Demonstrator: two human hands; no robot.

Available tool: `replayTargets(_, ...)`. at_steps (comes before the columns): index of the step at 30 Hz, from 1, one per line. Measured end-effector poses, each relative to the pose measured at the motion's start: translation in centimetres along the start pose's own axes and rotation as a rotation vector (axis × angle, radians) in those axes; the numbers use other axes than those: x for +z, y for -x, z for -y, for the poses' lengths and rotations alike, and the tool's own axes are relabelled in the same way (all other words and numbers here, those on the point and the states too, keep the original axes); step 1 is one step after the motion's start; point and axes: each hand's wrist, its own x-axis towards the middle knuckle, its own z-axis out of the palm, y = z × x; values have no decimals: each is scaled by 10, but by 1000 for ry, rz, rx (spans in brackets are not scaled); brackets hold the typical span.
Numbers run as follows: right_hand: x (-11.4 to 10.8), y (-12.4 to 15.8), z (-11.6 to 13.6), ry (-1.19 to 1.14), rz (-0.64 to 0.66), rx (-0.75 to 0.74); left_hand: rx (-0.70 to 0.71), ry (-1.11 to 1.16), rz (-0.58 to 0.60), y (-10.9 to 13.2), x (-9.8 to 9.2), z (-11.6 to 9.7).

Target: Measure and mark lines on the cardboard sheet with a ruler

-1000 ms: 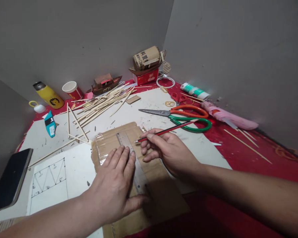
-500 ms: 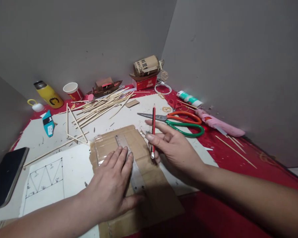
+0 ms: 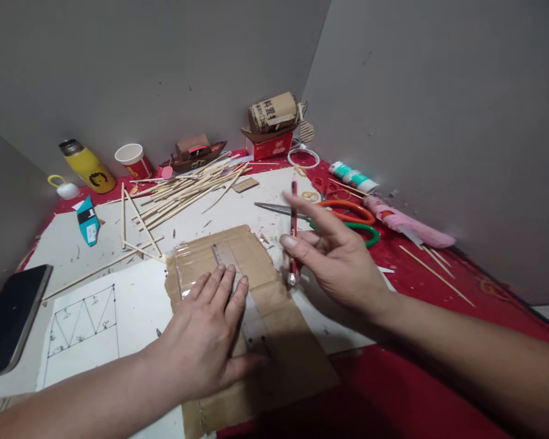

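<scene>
A brown cardboard piece point(image 3: 297, 341) lies in front of me, with clear tape along its left edge. On it rests a clear ruler point(image 3: 251, 320). My left hand point(image 3: 210, 332) lies flat with fingers stretched out, pressing the ruler down onto the cardboard. Over the cardboard's right edge, my right hand point(image 3: 332, 256) holds a red and black pencil point(image 3: 294, 222) between thumb and fingers, its sharpened end pointing up and its index finger extended. Behind that hand, large scissors point(image 3: 348, 210) with one orange and one green handle are partly covered.
A paper with a drawn truss-like figure point(image 3: 82, 320) and a phone point(image 3: 13, 320) lie at left. Thin wooden sticks point(image 3: 187, 192) are piled behind. Along the wall stand a yellow bottle point(image 3: 89, 167), a paper cup point(image 3: 135, 161) and cardboard boat models point(image 3: 274, 116). A pink tool point(image 3: 409, 222) lies right.
My right hand has moved slightly right and up with the pencil, and its index finger has lifted. My left hand stays on the ruler.
</scene>
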Motion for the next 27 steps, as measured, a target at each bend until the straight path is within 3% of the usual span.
replayTargets(8,-3,6,5,-67,67,-58,10,15,-2,-1,-1,4)
replayTargets(13,4,9,5,31,-38,-138,25,-16,-47,-3,0,10)
replayTargets(17,4,6,2,-53,-57,-189,46,-73,-98,-5,0,14)
replayTargets(27,3,-8,-14,-174,-97,-52,55,-77,-136,-6,0,13)
